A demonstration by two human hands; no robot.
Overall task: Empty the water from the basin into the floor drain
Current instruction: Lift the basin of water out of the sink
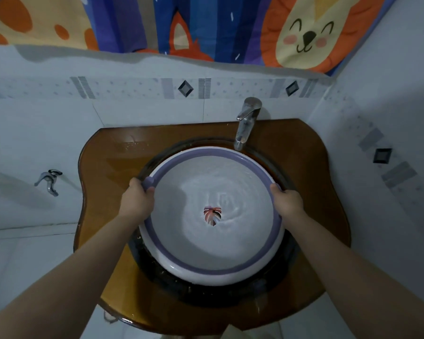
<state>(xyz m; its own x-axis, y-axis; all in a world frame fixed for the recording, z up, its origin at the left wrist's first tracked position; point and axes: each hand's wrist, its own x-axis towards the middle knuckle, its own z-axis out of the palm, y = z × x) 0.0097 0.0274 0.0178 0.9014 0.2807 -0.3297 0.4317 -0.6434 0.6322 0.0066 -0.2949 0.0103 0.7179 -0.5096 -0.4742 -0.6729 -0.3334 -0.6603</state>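
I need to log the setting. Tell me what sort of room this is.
Most likely a home bathroom. A chrome faucet stands over a round sink set in a brown counter, the walls are pale tile, and a cartoon-animal curtain hangs above. Both hands hold a basin of water.

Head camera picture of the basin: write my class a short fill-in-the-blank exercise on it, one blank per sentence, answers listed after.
1. The left hand and right hand both grip the basin by its ____.
2. The band around the basin's rim is coloured ____.
3. The basin sits in a dark sink set in a ____ counter.
4. The metal tap stands at the basin's ____ side.

Answers: rim; purple; brown; far
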